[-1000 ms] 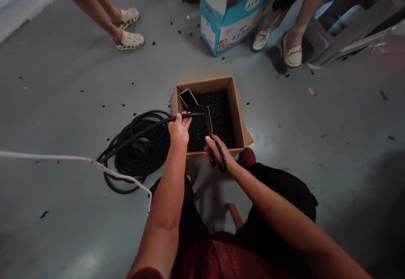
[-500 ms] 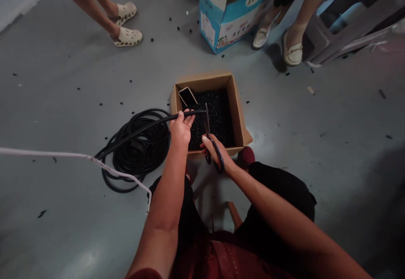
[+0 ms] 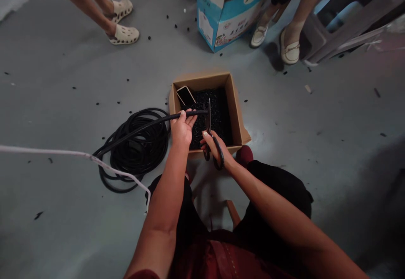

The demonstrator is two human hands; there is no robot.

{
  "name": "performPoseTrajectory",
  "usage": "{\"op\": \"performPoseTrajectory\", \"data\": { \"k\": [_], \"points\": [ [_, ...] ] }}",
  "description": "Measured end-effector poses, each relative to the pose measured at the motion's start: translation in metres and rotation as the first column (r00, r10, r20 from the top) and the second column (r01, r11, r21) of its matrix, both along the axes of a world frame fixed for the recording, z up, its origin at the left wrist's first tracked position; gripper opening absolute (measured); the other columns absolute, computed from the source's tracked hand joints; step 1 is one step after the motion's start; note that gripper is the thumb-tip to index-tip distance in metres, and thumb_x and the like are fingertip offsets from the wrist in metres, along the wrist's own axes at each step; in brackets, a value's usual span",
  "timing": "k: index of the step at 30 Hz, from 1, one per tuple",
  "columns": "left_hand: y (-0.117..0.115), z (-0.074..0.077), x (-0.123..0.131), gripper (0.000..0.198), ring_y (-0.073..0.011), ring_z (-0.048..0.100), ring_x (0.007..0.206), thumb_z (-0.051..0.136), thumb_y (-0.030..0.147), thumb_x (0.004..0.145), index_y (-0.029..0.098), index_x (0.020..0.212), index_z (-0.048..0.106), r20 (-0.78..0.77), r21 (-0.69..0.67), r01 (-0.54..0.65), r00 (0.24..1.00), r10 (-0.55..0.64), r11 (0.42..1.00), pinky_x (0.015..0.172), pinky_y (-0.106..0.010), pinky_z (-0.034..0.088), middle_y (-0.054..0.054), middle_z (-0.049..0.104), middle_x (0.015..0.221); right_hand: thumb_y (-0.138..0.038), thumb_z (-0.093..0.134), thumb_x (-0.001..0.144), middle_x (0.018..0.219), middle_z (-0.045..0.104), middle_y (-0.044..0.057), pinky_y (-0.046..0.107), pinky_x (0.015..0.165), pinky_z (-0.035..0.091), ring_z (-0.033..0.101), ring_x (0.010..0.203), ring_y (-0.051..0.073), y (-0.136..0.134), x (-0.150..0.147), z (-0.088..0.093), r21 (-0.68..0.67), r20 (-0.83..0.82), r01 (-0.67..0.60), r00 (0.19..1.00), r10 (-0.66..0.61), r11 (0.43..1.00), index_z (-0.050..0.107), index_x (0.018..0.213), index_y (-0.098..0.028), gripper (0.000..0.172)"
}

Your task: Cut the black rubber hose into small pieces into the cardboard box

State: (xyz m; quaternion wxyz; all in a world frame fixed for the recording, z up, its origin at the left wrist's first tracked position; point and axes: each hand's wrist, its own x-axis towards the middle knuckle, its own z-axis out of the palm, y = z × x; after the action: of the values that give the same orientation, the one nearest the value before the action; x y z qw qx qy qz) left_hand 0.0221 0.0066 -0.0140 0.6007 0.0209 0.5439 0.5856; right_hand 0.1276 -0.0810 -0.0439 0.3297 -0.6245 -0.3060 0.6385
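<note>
- While the fingers of the left hand (image 3: 181, 133) clamp one hose (image 3: 196, 112),
- those of the right hand (image 3: 218, 143) clamp one pair of scissors (image 3: 209, 119);
- one brown box (image 3: 234, 110) sits beneath.

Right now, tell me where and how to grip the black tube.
Grip the black tube just short of its free end, probably best from the near side, as the left hand does: it is slim and runs sideways over the carton, and the scissors at its tip make the right side riskier.
</note>
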Motion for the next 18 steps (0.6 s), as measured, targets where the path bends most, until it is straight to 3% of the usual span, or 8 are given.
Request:
{"op": "performPoseTrajectory", "data": {
  "k": [5,18],
  "points": [
    [-0.0015,0.0000,0.0021,0.013,-0.0229,0.078,0.111,0.055,0.011,0.103,0.017,0.091,0.053,-0.010,0.004,0.001,1.000,-0.001,1.000,0.110,-0.045,0.055,-0.008,0.076,0.090,-0.060,0.060,0.093,0.089,0.068,0.001,0.028,0.068,0.053,0.066,0.072,0.014,0.0011,-0.0007,-0.0010,0.013,0.030,0.009,0.999,-0.010,1.000,0.061,0.111,-0.022,0.043],
    [-0.0021,0.0026,0.0055,0.016,-0.0224,0.079,0.105,0.052,0.010,0.104,0.017,0.090,0.052,-0.005,-0.006,0.011,1.000,-0.011,1.000,0.107,-0.043,0.058,-0.004,0.073,0.081,-0.059,0.058,0.093,0.094,0.068,0.002,0.031,0.071,0.053,0.067,0.074,0.015,0.0014,-0.0018,-0.0028,0.003,0.017,-0.018,1.000,0.018,1.000,0.059,0.113,-0.023,0.041]
  ]
}}
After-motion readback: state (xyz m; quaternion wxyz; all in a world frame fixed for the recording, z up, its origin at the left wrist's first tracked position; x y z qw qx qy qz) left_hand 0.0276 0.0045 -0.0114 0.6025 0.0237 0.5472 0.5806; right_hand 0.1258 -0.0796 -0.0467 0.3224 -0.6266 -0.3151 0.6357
